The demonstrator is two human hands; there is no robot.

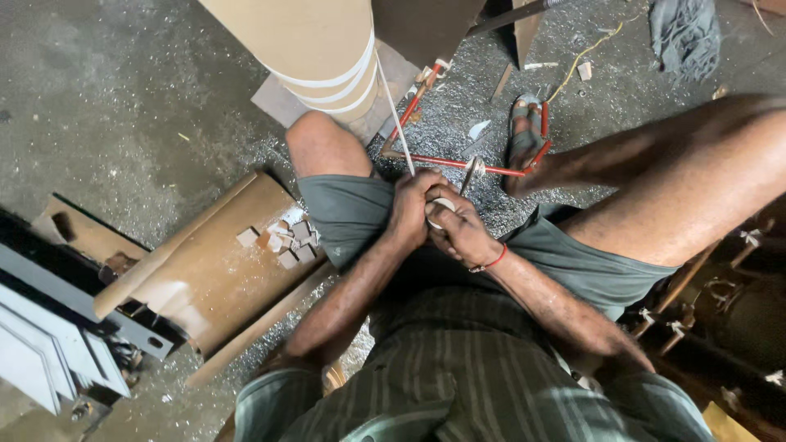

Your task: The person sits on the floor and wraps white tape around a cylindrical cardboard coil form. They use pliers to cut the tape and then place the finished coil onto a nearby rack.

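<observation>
Grey concrete floor point(123, 98), littered with pale shavings, lies beneath the seated person. Left hand point(409, 209) and right hand point(457, 227) are clenched together around a white tape roll point(440, 205) at the lap. White tape point(391, 106) runs taut from the roll to the brown cardboard cylinder point(303, 41) ahead.

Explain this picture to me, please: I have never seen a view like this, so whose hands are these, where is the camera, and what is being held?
The camera sits on a person's head and looks straight down, so you see their own arms, striped shirt and knees. The left hand and right hand meet over the lap, gripping a small roll of white tape. A strip of that tape runs up to a big brown cylinder, which already carries white bands. Beside the left knee lies a curved brown sheet with small wooden blocks on it. The concrete floor is littered with shavings.
</observation>
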